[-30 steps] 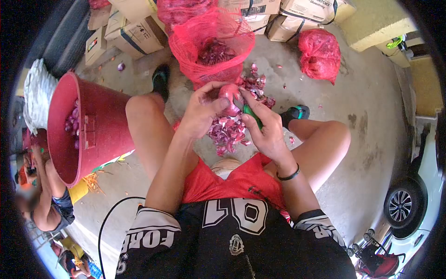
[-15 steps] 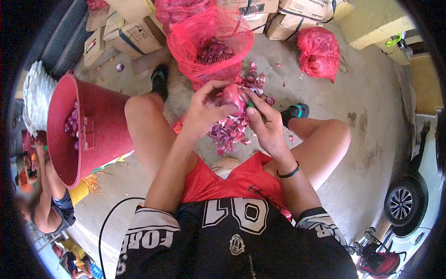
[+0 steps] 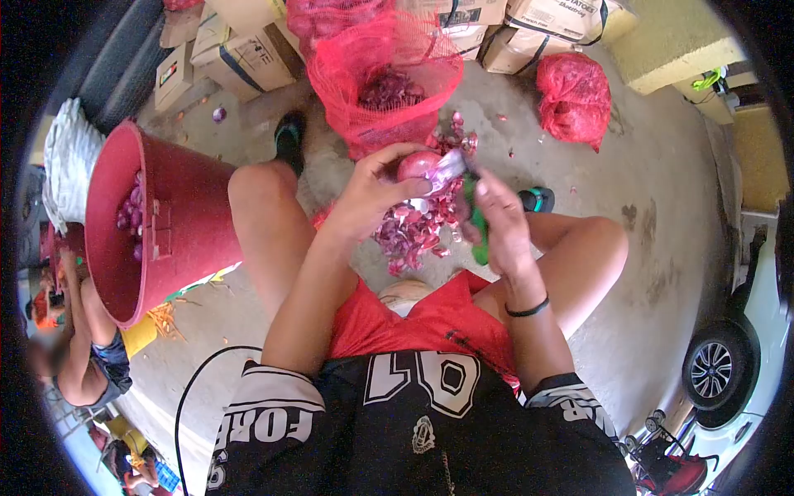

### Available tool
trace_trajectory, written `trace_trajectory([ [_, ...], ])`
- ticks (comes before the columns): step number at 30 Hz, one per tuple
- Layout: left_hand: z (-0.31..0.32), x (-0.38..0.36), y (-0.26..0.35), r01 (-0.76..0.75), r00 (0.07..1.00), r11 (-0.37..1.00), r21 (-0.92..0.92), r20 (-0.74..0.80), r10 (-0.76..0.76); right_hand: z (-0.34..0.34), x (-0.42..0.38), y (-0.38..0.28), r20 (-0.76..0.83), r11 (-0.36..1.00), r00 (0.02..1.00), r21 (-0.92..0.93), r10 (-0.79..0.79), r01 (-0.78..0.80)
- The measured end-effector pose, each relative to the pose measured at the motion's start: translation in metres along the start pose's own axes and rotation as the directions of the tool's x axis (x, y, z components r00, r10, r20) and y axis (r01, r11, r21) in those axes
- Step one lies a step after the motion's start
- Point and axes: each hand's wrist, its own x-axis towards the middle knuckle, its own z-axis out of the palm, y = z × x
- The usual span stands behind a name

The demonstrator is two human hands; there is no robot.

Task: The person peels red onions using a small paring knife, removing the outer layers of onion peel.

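My left hand (image 3: 376, 188) is wrapped round a red onion (image 3: 416, 165) in front of my knees. A strip of onion skin (image 3: 447, 170), pale on its inner side, stands away from the onion towards my right hand. My right hand (image 3: 504, 221) grips a green-handled knife (image 3: 479, 221); its blade is blurred and partly hidden near the skin strip. Beneath both hands lies a heap of purple onion peels (image 3: 407, 240) on the floor. Beyond them stands an open red mesh sack (image 3: 372, 124) with more peels inside.
At my left is a big red tub (image 3: 190, 207) holding several onions (image 3: 132, 217). Strapped cartons (image 3: 248, 59) and a tied red sack (image 3: 574, 99) stand farther back. Another person (image 3: 87, 355) sits at far left. A car wheel (image 3: 713, 369) and a stroller (image 3: 674, 463) are at right.
My right hand has moved right and slightly down, away from the onion, drawing out a strip of skin. The green knife handle now shows more. My left hand still holds the onion.
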Motion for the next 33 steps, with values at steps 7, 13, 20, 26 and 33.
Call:
trace_trajectory([
  [7,0.000,-0.004,0.005,0.047,0.993,0.974,-0.221,0.116,-0.022,-0.021,0.012,-0.008,-0.218,0.998,0.975,0.038,-0.040,0.050],
  [13,0.002,-0.004,0.007,0.041,0.998,0.869,-0.493,0.057,-0.015,-0.022,0.017,-0.001,-0.303,0.974,0.949,-0.225,-0.088,0.019],
  [20,0.009,-0.002,-0.003,-0.055,0.994,0.880,-0.471,-0.109,0.003,0.007,0.009,0.015,-0.065,0.698,0.954,-0.697,-0.292,0.167],
  [26,0.018,0.000,-0.003,-0.087,0.985,0.897,-0.433,-0.171,0.013,0.028,0.011,0.013,0.061,0.574,0.884,-0.739,-0.464,0.352],
  [33,0.017,0.001,-0.007,-0.130,0.982,0.910,-0.393,-0.179,0.063,0.022,0.015,0.014,0.136,0.387,0.842,-0.842,-0.522,0.376],
])
